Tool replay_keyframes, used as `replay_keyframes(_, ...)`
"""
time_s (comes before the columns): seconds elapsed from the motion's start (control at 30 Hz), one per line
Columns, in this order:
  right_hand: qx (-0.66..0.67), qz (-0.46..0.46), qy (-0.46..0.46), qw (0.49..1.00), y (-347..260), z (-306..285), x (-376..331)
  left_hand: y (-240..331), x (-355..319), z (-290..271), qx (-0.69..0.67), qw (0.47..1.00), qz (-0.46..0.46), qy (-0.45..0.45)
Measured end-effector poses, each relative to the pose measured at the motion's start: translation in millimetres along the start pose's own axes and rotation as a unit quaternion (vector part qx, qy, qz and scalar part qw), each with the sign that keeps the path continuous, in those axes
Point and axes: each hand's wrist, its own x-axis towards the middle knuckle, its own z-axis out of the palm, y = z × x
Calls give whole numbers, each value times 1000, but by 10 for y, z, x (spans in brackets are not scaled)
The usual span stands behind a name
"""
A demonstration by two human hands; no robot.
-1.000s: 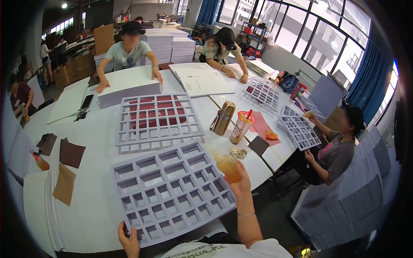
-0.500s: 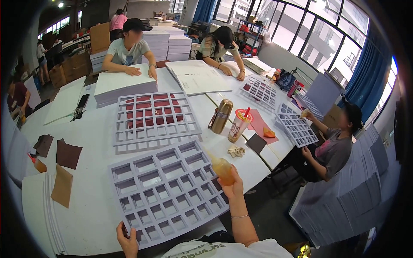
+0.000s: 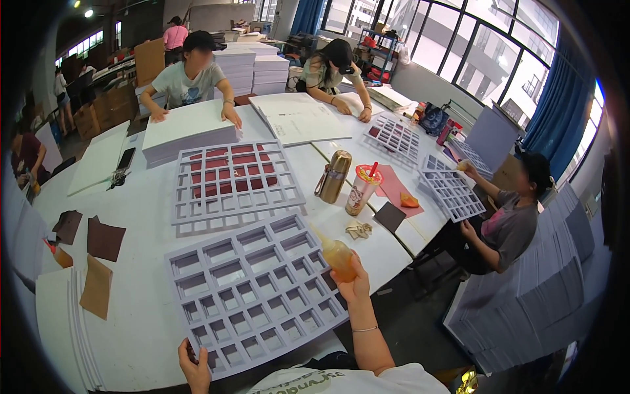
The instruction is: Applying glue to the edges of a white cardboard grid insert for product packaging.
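Our right hand is clamped on the glue bottle, nozzle pointing up-left over the grid tray, which lies just left of that hand. Left hand pinches the tray's near edge; tray's long axis runs L-R.

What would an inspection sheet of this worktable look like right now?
Surface: white table, mostly covered with work.
Job's things: pale grid tray lying flat at the near edge; squeeze bottle of amber liquid, nozzle tilted toward the tray.
Clutter: second grid over red card, brown card pieces, metal flask, drink cup with straw, phone.
Hands: left hand grips the tray's near corner; right hand holds the bottle at the tray's right edge.
Cables: nothing seen.
Surroundings: three other people at the table handling sheets and grids; stacks of white sheets; big windows with blue curtains.
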Motion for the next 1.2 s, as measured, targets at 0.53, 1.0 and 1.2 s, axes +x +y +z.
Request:
replay_keyframes(0.53,-17,-6,-8,1000,6,22,-20,-52,-7,-32,5,1000,-3,-6)
replay_keyframes(1.0,-38,1,12,999,61,-37,18,-54,44,6,10,1000,-26,2)
replay_keyframes(1.2,-13,-5,4,1000,5,41,-39,43,17,15,63,997,-42,0)
